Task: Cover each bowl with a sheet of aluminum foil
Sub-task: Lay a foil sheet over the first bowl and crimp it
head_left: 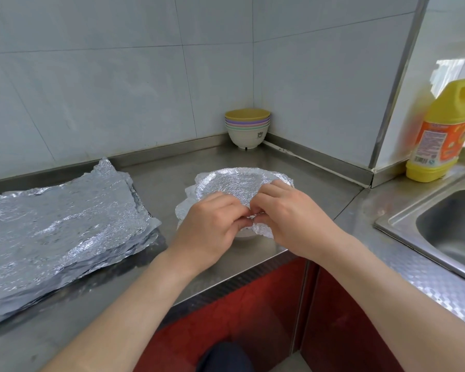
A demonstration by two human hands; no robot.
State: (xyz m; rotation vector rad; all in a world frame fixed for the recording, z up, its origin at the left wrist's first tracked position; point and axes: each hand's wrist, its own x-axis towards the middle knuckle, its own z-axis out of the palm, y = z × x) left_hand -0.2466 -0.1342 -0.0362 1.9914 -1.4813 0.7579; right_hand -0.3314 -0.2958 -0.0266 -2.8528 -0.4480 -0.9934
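A white bowl sits near the front edge of the steel bench, its top covered by a foil sheet. The left hand and right hand meet at the bowl's near rim, their fingers curled and pinching the sheet's crumpled edge. A pile of spare foil lies to the left. Stacked bowls stand in the far corner. A yellow bottle stands beside the sink.
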